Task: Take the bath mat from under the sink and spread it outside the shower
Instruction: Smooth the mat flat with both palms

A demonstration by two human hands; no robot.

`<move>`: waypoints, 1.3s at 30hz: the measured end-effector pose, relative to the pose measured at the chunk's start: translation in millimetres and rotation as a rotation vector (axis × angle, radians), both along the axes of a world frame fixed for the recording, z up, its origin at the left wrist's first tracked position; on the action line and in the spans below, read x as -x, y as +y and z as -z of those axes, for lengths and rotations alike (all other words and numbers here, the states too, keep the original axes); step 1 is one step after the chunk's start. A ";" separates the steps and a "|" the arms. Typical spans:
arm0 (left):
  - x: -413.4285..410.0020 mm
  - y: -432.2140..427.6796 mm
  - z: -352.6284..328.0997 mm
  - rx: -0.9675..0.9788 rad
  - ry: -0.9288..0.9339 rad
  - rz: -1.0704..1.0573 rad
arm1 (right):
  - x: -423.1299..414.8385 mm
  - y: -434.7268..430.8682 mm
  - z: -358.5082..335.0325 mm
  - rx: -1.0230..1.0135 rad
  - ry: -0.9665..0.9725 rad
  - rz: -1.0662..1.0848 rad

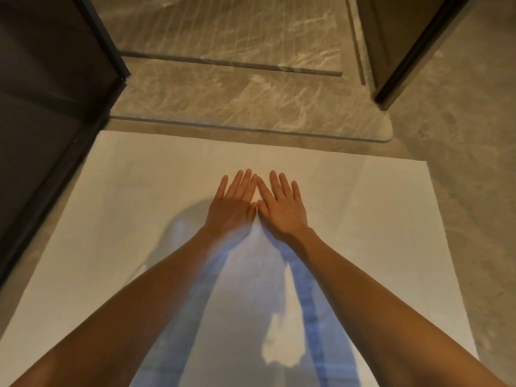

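A white bath mat [363, 208] lies flat and unfolded on the marble floor, filling the lower part of the head view. Its far edge runs along the raised stone threshold [251, 107] of the shower. My left hand [236, 202] and my right hand [279, 205] rest palm down on the middle of the mat, side by side, fingers stretched out and the index fingers touching. Neither hand grips anything. My forearms and their shadows cover the near part of the mat.
A dark framed shower door or panel [55, 113] stands at the left, close to the mat's left edge. Another dark frame post [405, 51] stands at the upper right. Beyond the threshold is the shower floor [223, 29]. Grey marble floor [469, 163] lies right of the mat.
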State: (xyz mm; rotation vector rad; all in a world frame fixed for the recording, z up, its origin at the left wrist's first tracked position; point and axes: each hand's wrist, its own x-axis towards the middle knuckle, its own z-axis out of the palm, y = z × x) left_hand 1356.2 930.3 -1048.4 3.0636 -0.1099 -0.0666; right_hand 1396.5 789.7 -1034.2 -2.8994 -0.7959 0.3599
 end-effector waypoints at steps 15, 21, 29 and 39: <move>6.6 60.9 -5.4 0.026 -0.020 -0.114 | 5.5 -36.8 -11.1 -0.005 -0.082 0.151; 37.8 47.3 -2.0 -0.011 0.013 0.053 | 55.2 -5.7 9.4 -0.065 -0.114 -0.040; 67.0 97.7 -3.3 -0.011 0.039 -0.088 | 47.1 -64.7 8.0 0.025 -0.064 0.093; -37.4 69.6 -30.1 0.076 0.043 -0.169 | -40.7 0.5 -22.0 -0.045 0.052 0.158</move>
